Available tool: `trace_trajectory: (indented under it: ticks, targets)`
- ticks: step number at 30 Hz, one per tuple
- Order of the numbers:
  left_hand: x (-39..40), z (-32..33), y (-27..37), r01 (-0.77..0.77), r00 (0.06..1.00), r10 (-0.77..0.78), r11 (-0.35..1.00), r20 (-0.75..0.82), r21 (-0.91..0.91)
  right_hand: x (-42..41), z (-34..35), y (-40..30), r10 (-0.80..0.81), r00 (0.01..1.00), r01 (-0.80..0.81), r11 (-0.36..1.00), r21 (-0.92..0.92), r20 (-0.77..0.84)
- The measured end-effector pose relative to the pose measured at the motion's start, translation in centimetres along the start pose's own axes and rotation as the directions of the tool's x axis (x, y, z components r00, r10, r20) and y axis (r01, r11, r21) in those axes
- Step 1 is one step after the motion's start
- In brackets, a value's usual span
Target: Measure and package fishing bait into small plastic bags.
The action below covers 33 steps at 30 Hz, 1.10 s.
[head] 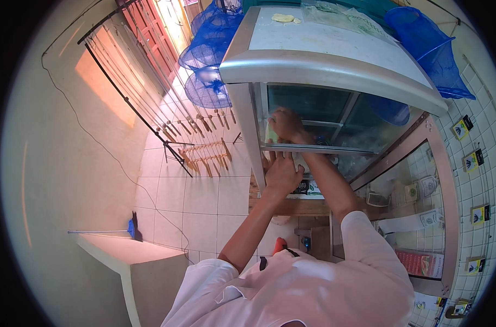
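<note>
Before me stands a glass display cabinet (333, 67) with a silvery metal frame. My right hand (288, 122) is inside it, seen through the glass and blurred. Its fingers curl beside a pale green thing (271, 134), perhaps a cloth; whether they hold it is unclear. Lower down, my left hand (284, 173) has its fingers apart and reaches under the horizontal metal rail (321, 148). Its fingertips are partly hidden there. Dark and white packs (307, 187) lie on the cabinet floor below the right forearm.
The hinged glass door (436, 204) hangs open at the right, near a wire grid with small packages (473, 160). Blue net traps (209, 61) hang behind left. Wooden-handled lines hang from a black rack (127, 100). A broom (134, 227) lies by a low wall.
</note>
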<state>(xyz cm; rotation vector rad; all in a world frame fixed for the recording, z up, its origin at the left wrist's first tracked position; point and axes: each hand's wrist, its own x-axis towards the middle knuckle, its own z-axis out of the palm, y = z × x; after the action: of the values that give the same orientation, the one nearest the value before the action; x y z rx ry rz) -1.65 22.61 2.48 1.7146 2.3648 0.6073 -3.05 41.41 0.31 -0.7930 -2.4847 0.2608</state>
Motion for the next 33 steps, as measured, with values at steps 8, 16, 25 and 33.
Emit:
trace_trajectory:
  ticks: [8, 16, 25, 33]
  targets:
    - [-0.3, -0.1, -0.6, 0.021, 0.999, -0.022, 0.999, 0.035, 0.044, 1.1, -2.1, -1.6, 0.151, 0.847, -0.166, 0.986, -0.016, 0.509]
    - [-0.3, -0.6, -0.1, -0.002, 0.998, 0.002, 1.0, 0.06, 0.01, 1.9, -0.2, 0.4, 0.088, 0.846, -0.159, 0.983, 0.091, 0.526]
    - [-0.7, -0.5, -0.3, -0.061, 0.998, 0.061, 0.998, -0.031, -0.002, 0.2, -1.0, 0.4, 0.272, 0.961, -0.276, 0.935, 0.224, 0.051]
    - [-5.3, -1.1, -0.3, -0.25, 0.959, 0.194, 0.923, -0.208, -0.293, -8.2, -5.0, -3.0, 0.458, 0.857, -0.31, 0.825, 0.473, -0.237]
